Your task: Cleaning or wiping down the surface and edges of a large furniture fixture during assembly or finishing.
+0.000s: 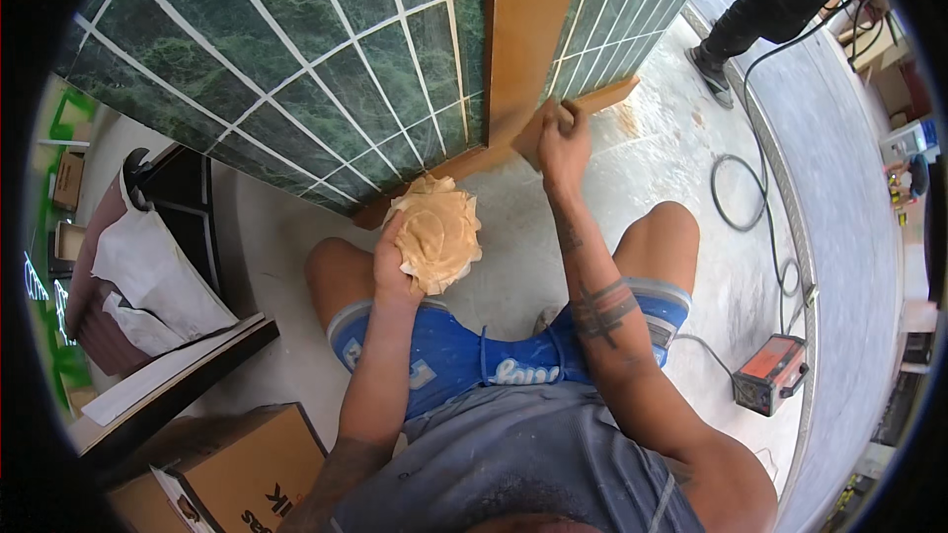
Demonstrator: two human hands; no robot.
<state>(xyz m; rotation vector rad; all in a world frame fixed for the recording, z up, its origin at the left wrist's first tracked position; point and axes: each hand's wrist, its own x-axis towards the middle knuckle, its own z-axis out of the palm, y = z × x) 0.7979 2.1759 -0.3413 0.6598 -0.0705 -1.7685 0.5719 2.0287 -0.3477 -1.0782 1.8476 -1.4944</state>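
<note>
My left hand (393,262) grips the side of a round, tan, crumpled-edged piece (434,237), a shallow dish or pad with ragged, papery edges; I cannot tell which. At the corner of a green tiled panel (336,49), my right hand (565,148) is closed on a flat brownish scraper-like tool (529,141), smeared by motion. That tool is close to the foot of the brown wooden corner post (528,30); whether it touches is unclear. A brown wooden base strip (607,97) runs along the panel's foot.
A cardboard box (247,469) stands at lower left, near a draped maroon-and-white item (148,266). On the right a black cable (760,178) loops over the grey floor, and a red-and-black device (768,375) sits there. Another person's leg (750,25) shows at upper right.
</note>
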